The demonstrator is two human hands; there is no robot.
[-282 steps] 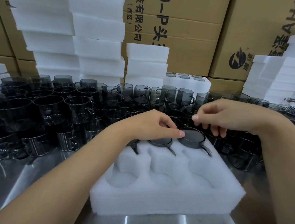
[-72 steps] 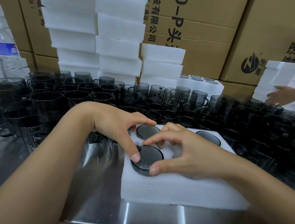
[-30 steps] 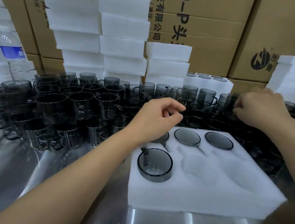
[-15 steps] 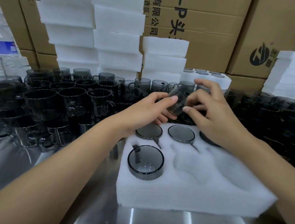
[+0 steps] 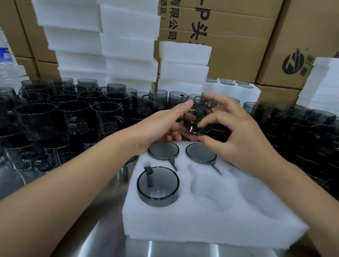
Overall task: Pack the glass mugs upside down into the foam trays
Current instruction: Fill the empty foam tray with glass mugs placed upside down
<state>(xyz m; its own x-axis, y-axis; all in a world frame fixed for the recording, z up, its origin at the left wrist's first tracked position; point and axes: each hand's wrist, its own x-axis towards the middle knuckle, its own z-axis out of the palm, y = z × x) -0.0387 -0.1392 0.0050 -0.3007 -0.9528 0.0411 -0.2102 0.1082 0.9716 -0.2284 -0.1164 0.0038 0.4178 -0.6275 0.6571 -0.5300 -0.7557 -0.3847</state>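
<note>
Head view: smoked-glass mug (image 5: pixel 198 121) held in both hands over a white foam tray (image 5: pixel 219 218).
Item: round, translucent grey mug, glossy, tipped so one circular end faces the camera, above the tray's far edge. Left hand (image 5: pixel 161 126) grips it from the left, thumb on the upper rim, fingers curled beneath. Right hand (image 5: pixel 242 139) pinches it from the right, thumb under, fingertips on the glass. Tray: soft, fibrous-looking block with rounded pockets, on a brushed steel table (image 5: pixel 102 232). Far-left pocket mug (image 5: pixel 163 149) and far-middle pocket mug (image 5: pixel 201 152) sit base up, nearly flush, handles in slots. Near-left pocket mug (image 5: pixel 158 186) stands proud of the foam. Loose upright mugs (image 5: pixel 72 112) crowd the table's left and far sides.
</note>
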